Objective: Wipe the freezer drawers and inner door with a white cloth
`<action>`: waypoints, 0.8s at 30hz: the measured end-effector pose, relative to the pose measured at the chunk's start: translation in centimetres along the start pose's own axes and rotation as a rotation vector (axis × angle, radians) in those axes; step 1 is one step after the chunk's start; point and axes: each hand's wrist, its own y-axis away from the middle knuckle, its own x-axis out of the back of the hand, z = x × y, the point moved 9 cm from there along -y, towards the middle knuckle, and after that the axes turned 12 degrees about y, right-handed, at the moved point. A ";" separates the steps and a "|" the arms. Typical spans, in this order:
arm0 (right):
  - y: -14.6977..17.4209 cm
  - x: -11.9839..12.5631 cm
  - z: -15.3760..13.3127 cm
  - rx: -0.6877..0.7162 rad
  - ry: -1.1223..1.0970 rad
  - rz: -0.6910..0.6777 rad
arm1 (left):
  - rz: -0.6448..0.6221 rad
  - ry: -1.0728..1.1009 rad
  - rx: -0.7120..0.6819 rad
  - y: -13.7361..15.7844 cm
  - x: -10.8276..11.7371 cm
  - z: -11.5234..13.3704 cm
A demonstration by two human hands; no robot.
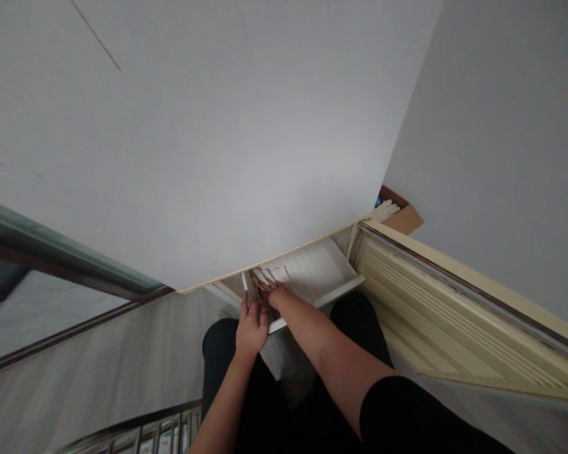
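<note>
A narrow white drawer is pulled out of the cabinet between my knees. My left hand is at its front left corner, the index finger along the top of the left side wall and the other fingers bent over the corner; its thumb is hidden. Inside the drawer's left end lies what looks like a white glove, with finger-like strips. My right hand reaches into the drawer and rests on this glove, fingers stretched and slightly apart. Its fingertips are partly lost among the white strips and shadow.
A cream panelled door stands swung out on the right. Behind it, a cardboard box holds a white glove and something blue. The broad white top lies ahead. Metal bars run at the lower left.
</note>
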 end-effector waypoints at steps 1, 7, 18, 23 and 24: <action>0.4 -0.3 1.3 -0.007 0.011 -0.030 | 0.002 -0.002 0.001 0.0 0.0 0.0; 7.3 -1.3 15.5 -0.428 -0.093 -0.099 | 0.004 0.031 0.043 0.1 0.0 -0.7; 11.8 -1.5 18.2 -0.836 -0.263 -0.196 | 0.016 0.067 0.073 0.0 -0.2 -1.1; 11.6 -0.4 17.7 -0.893 -0.268 -0.249 | 0.037 0.063 0.086 0.0 -0.1 -1.0; 11.6 -0.2 17.6 -0.892 -0.253 -0.262 | 0.040 0.056 0.088 0.0 -0.1 -1.0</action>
